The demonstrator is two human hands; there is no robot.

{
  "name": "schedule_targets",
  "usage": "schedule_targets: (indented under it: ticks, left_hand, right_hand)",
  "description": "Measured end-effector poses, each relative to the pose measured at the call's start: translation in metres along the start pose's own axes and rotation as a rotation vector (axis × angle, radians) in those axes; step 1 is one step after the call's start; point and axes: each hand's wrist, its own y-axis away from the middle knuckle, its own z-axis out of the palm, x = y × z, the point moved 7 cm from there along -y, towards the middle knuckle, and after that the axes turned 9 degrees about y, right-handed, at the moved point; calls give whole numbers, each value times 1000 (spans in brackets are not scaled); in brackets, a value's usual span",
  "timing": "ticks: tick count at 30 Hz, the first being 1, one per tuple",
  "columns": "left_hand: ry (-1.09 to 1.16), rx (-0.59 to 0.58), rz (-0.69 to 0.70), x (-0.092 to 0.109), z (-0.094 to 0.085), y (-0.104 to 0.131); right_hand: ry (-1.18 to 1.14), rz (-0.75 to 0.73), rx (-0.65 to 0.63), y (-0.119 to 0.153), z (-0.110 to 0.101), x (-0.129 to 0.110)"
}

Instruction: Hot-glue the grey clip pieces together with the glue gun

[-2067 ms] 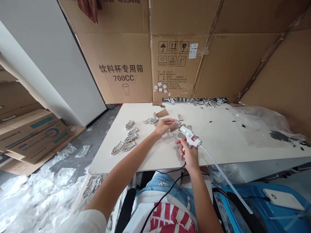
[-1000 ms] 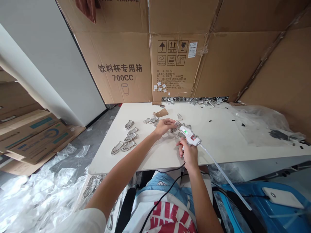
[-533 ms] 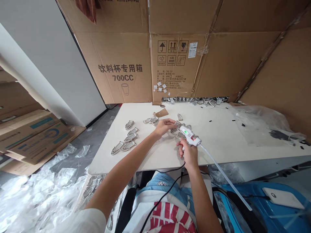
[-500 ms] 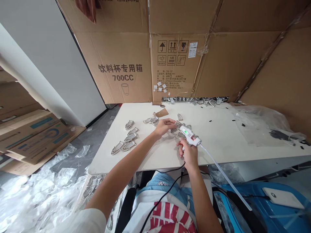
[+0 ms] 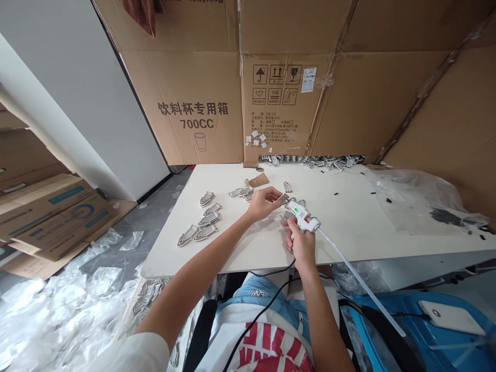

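Left hand (image 5: 265, 204) has tilted its pinched frame (image 5: 285, 198), just ahead of the gun (image 5: 303, 216), apparently changing the angle presented. Right hand (image 5: 303, 244) remains wrapped around the gun's handle

We are seeing a smooth plastic glue gun (image 5: 304, 218), shiny metal frames (image 5: 207, 198), matt cardboard (image 5: 197, 72) and a glossy, crinkled plastic bag (image 5: 411, 199).

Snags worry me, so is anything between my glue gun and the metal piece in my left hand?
Nothing visible. The glue gun in your right hand ends close by the metal piece in your left hand; I can't tell whether they touch.
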Motion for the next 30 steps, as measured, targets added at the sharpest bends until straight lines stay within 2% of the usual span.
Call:
schedule_targets:
  ticks: [3, 8, 21, 24, 28, 30]
  left_hand:
    - [-79, 15, 63, 5, -1, 1]
    - [-76, 17, 69, 4, -2, 1]
    - [78, 71, -74, -13, -4, -2]
    - [21, 178, -49, -14, -14, -5]
    - [-124, 439, -48, -12, -41, -4]
    - [-190, 532, -77, -11, -53, -2]
  right_hand:
    - [0, -7, -3, -1, 1, 1]
    - [9, 22, -8, -2, 2, 5]
    - [11, 96, -38, -1, 4, 5]
    - [-4, 67, -35, 1, 2, 2]
    - [-36, 31, -43, 2, 0, 2]
    - [-46, 21, -45, 1, 0, 3]
